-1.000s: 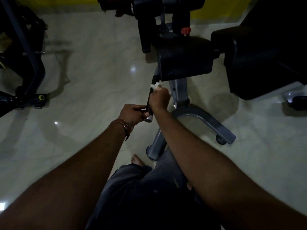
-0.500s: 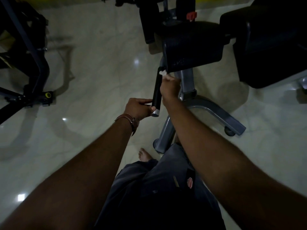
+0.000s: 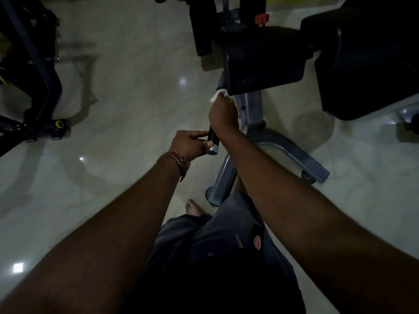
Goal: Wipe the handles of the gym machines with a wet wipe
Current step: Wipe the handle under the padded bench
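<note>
A: Head view, looking down. What is the left hand (image 3: 189, 143) doing?

B: It pinches the near end of the handle (image 3: 212, 141), thumb and fingertips closed narrowly on the black grip just above its silver end cap. A brown strap (image 3: 179, 160) circles that wrist.

A: And the right hand (image 3: 223, 114)?

B: Curled round the same handle, farther up, with the wet wipe (image 3: 218, 94) bunched inside the fist. A bit of white wipe sticks out past the knuckles at the far end, right beside the lower edge of the black seat pad (image 3: 263, 64). So both hands are closed on something, neither spread.

A: Where does the handle sit in the scene?

B: It runs from under the left front corner of the seat pad toward the person, slanted, above the grey machine frame (image 3: 283, 150). Most of the grip is hidden by the right hand; only the short stretch near the cap shows.

A: Can you see how much of the wipe touches the grip?

B: No, the hand covers that.

A: Anything else around?

B: A glossy pale floor (image 3: 127, 91) with light spots, another dark machine (image 3: 34, 75) at the left with a yellow knob (image 3: 59, 124), a second black pad (image 3: 367, 60) at the right, and a red knob (image 3: 261, 18) behind the seat. The person's bare foot (image 3: 193, 207) shows below, beside the frame's leg.
</note>
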Tool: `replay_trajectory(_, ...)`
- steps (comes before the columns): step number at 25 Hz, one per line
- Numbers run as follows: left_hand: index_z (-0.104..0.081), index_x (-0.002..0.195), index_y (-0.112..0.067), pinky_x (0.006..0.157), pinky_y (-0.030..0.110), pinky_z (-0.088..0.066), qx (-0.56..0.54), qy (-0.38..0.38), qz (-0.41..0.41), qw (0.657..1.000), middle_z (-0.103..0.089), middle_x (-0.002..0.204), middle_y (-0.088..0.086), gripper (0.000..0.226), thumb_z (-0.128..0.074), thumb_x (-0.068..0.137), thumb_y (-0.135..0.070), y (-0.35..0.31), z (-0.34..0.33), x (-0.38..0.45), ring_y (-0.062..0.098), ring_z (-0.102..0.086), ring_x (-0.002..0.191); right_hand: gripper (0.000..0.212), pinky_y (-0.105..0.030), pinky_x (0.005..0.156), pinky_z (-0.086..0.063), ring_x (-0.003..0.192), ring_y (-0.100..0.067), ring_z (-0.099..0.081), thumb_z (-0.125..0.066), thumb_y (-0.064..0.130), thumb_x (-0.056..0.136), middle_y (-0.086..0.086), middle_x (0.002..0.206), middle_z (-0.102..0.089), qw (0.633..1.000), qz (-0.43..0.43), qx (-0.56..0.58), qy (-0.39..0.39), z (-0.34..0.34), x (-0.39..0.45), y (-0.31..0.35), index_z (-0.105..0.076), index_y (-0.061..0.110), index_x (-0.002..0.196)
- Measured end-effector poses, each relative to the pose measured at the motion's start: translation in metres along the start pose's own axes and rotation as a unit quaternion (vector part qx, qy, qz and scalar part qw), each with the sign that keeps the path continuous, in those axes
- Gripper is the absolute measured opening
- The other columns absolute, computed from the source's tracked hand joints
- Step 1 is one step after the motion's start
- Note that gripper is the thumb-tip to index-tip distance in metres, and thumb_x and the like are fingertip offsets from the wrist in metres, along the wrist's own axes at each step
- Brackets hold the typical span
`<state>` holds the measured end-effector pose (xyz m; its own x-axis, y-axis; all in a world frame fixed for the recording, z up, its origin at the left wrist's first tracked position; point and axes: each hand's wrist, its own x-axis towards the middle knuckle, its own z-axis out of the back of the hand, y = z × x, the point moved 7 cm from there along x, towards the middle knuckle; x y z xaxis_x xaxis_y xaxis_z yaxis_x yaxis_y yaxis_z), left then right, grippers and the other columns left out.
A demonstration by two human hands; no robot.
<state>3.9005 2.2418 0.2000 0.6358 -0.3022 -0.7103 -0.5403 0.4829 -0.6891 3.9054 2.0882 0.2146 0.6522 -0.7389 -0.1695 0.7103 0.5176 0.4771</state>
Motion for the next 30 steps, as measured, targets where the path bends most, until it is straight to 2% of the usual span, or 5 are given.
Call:
replay_trajectory(9,-0.071,0.111,-0.006,0.08,0.034,-0.06,-0.021,0.011,-0.005,1.0,-0.074,0.09,0.014,0.038,-0.075,0.076,0.008,0.004,0.0,0.002,0.023,-0.073,0.087,0.03,-0.027,0.088,-0.044,0.12,-0.028,-0.057,-0.048,0.011,0.098,-0.014,0.129,-0.061,0.984,-0.13,0.115,0.027,0.0,0.021,-0.015,-0.059,0.005,0.126)
replay_trajectory(16,-0.073,0.101,-0.005,0.082,0.037,-0.059,-0.068,0.023,0.003,0.997,-0.074,0.09,0.019,0.028,-0.072,0.077,0.01,0.01,0.0,0.002,0.029,-0.072,0.088,0.035,-0.032,0.09,-0.045,0.117,-0.028,-0.058,-0.041,-0.002,0.094,-0.011,0.13,-0.061,0.998,0.042,0.052,-0.018,-0.008,-0.039,-0.012,-0.057,0.006,0.124)
replay_trajectory(23,-0.073,0.098,0.003,0.078,0.037,-0.061,-0.094,0.023,0.006,0.995,-0.073,0.091,0.021,0.024,-0.072,0.076,0.013,0.015,0.001,-0.001,0.032,-0.073,0.085,0.056,-0.035,0.1,-0.043,0.133,-0.029,-0.042,-0.043,-0.002,0.093,-0.012,0.158,-0.028,0.993,0.083,-0.054,0.065,-0.012,-0.036,0.002,-0.037,0.008,0.148)
replay_trajectory(27,-0.072,0.1,0.005,0.076,0.033,-0.06,-0.123,0.011,0.003,0.992,-0.072,0.092,0.02,0.027,-0.072,0.074,0.014,0.021,0.002,-0.002,0.026,-0.07,0.081,0.05,-0.036,0.109,-0.038,0.138,-0.029,-0.04,-0.053,0.007,0.093,-0.011,0.156,-0.033,0.986,0.123,0.039,0.109,-0.01,-0.087,-0.017,-0.047,0.005,0.142)
replay_trajectory(30,-0.074,0.092,0.001,0.081,0.037,-0.06,-0.133,-0.002,0.004,0.991,-0.073,0.09,0.019,0.024,-0.071,0.073,0.016,0.024,0.003,-0.003,0.029,-0.071,0.084,0.049,-0.033,0.104,-0.041,0.128,-0.029,-0.05,-0.054,0.004,0.092,-0.012,0.149,-0.045,0.992,0.106,0.046,0.057,-0.005,-0.087,-0.018,-0.048,0.005,0.14)
